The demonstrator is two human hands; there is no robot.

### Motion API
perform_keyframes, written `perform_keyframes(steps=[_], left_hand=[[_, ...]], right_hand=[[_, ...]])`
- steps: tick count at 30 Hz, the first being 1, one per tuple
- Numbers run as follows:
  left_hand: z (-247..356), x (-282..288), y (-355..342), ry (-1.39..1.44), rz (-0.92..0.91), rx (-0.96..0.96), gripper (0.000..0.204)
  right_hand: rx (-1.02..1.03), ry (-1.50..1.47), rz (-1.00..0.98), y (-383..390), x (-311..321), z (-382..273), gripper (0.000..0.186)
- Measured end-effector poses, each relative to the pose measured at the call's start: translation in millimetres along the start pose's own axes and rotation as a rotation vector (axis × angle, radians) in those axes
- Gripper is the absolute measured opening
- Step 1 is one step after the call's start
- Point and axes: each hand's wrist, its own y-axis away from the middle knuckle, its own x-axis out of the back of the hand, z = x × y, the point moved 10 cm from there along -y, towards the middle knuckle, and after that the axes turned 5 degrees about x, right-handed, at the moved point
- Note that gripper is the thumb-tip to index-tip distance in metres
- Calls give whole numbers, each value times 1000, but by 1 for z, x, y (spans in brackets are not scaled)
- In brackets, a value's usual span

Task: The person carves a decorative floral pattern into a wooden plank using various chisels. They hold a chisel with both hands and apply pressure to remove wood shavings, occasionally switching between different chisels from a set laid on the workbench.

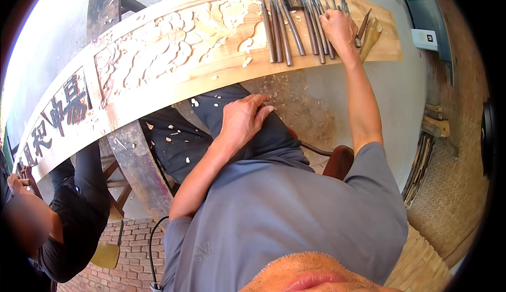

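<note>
A long wooden board stretches before me, carved in relief with flowers or clouds. Toward its right end lies a row of carving chisels with brown handles, blades pointing away from me. My right hand is among them, fingers curled closed over a chisel that it partly covers. Beside that hand are a dark pointed tool and a pale, club-shaped wooden piece. My left hand lies on my thigh below the board's near edge, fingers loosely extended, with no tool in it.
Wood chips dot my dark trousers. A worn wooden trestle supports the board. At far left, another person sits by the board's section with dark carved characters. Bundled strips stand at the right.
</note>
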Motion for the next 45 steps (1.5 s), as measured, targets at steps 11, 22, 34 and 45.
perform_keyframes(steps=[11,22,34,45], left_hand=[[4,1,-4,-51,30,-64,23],[14,5,-10,-121,74,-95,21],[31,-9,-82,-296,291,-289,71],[33,-33,-89,-332,198,-417,76]], right_hand=[[164,161,-264,-24,-31,5,25],[91,10,-101,-1,-21,21,33],[236,47,30,33,40,-4,30],[404,20,-249,27,68,-36,26]])
